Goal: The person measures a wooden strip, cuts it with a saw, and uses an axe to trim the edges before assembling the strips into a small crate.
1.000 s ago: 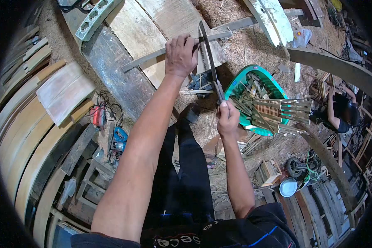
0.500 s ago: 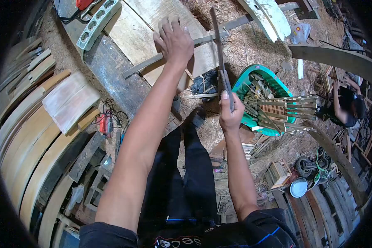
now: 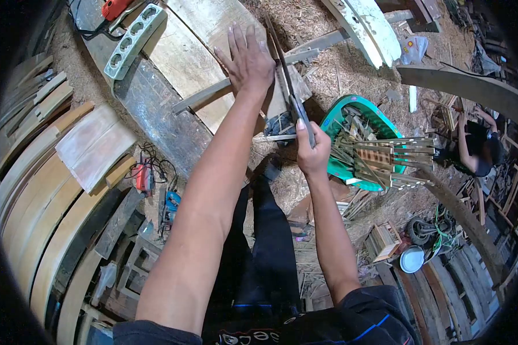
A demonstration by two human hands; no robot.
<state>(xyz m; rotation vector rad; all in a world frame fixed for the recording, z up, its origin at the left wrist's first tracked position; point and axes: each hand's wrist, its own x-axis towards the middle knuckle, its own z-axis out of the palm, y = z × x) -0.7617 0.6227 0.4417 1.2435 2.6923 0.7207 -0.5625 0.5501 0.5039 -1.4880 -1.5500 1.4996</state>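
Observation:
My left hand [image 3: 250,64] lies palm down with fingers spread, pressing across a narrow wooden strip [image 3: 204,94] that rests over wide boards [image 3: 191,49] on the workbench. A hand saw [image 3: 283,62] is in my right hand [image 3: 312,150], whose fingers wrap its handle with the thumb up along it. The thin blade points away from me and overlaps the strip just right of my left hand. Beyond the blade, the strip's end [image 3: 305,55] sticks out to the right.
A green basket [image 3: 328,118] of wood scraps stands right of the saw. On the bench's left lie a power strip [image 3: 133,43] and a red power tool [image 3: 114,8]. Curved boards [image 3: 46,213] are stacked at left. Another person [image 3: 475,144] sits at far right.
The saw has moved left, closer to my left hand, and its blade leans further left. My left hand's fingers have spread and flattened over the strip.

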